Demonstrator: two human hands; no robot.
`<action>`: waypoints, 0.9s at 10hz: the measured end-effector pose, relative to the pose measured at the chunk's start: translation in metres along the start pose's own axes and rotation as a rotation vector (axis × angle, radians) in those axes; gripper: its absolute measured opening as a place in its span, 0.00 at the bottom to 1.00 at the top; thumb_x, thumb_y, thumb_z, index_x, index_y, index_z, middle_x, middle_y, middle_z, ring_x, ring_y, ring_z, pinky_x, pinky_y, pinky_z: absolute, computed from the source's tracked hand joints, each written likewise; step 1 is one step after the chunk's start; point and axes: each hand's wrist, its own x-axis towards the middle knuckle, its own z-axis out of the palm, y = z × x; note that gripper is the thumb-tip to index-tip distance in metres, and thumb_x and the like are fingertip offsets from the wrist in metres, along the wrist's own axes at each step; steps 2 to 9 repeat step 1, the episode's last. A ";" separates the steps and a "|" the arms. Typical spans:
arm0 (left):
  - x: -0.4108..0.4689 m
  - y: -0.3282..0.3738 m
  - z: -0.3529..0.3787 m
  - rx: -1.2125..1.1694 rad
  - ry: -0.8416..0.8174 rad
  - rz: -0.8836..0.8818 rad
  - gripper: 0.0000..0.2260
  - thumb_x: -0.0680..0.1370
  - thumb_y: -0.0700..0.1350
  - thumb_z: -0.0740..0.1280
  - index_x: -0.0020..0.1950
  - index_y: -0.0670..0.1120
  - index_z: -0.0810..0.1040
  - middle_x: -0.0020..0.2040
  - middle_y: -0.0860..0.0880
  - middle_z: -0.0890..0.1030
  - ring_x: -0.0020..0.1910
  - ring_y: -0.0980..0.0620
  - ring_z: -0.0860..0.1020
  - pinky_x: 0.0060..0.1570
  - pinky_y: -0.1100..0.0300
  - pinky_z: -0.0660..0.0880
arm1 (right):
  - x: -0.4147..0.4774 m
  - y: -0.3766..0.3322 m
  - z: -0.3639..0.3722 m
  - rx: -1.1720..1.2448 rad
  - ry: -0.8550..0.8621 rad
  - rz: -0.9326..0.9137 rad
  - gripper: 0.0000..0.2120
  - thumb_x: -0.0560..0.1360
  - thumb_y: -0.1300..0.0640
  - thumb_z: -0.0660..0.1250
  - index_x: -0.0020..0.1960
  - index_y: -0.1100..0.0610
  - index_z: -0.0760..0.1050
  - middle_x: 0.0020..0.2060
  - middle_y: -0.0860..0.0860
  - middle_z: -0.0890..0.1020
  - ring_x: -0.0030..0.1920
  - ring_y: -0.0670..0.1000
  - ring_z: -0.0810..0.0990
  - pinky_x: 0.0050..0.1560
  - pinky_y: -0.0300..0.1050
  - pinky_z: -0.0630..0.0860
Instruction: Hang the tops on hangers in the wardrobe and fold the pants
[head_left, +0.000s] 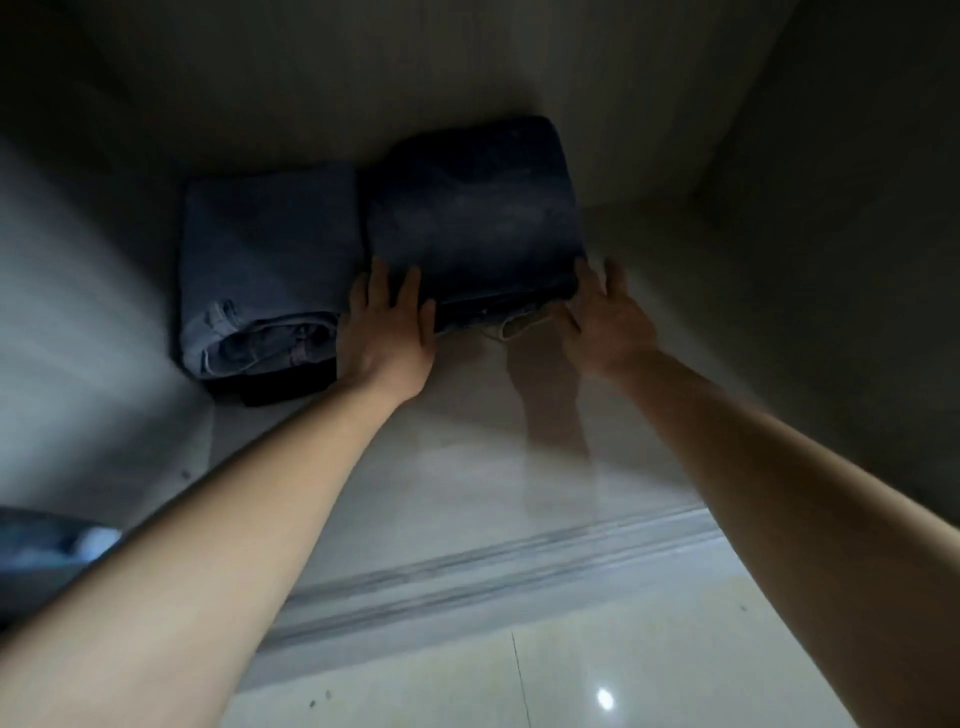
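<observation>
The pale wardrobe floor (467, 415) carries two folded piles. Dark navy pants (472, 218) lie flat on it, their near corners at the straight fingers of the left hand (387, 332) and the right hand (605, 317). Just left of the left fingers, lighter blue pants (270, 244) lie on a black folded garment (291, 387), which rests directly on the floor.

Dim, motion-blurred wardrobe interior; glare spot (604, 698) on glossy floor (649, 675); warped edges.

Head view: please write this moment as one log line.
left hand: touches dark pants | right hand: at right corner | light jeans: folded alongside
</observation>
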 end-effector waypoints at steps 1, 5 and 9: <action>-0.044 0.003 -0.019 0.055 0.041 0.038 0.16 0.83 0.48 0.55 0.57 0.41 0.79 0.61 0.38 0.78 0.59 0.37 0.74 0.52 0.47 0.73 | -0.040 0.000 -0.019 -0.082 -0.015 -0.020 0.24 0.82 0.49 0.57 0.76 0.55 0.63 0.71 0.62 0.68 0.64 0.66 0.74 0.61 0.56 0.73; -0.044 0.003 -0.019 0.055 0.041 0.038 0.16 0.83 0.48 0.55 0.57 0.41 0.79 0.61 0.38 0.78 0.59 0.37 0.74 0.52 0.47 0.73 | -0.040 0.000 -0.019 -0.082 -0.015 -0.020 0.24 0.82 0.49 0.57 0.76 0.55 0.63 0.71 0.62 0.68 0.64 0.66 0.74 0.61 0.56 0.73; -0.044 0.003 -0.019 0.055 0.041 0.038 0.16 0.83 0.48 0.55 0.57 0.41 0.79 0.61 0.38 0.78 0.59 0.37 0.74 0.52 0.47 0.73 | -0.040 0.000 -0.019 -0.082 -0.015 -0.020 0.24 0.82 0.49 0.57 0.76 0.55 0.63 0.71 0.62 0.68 0.64 0.66 0.74 0.61 0.56 0.73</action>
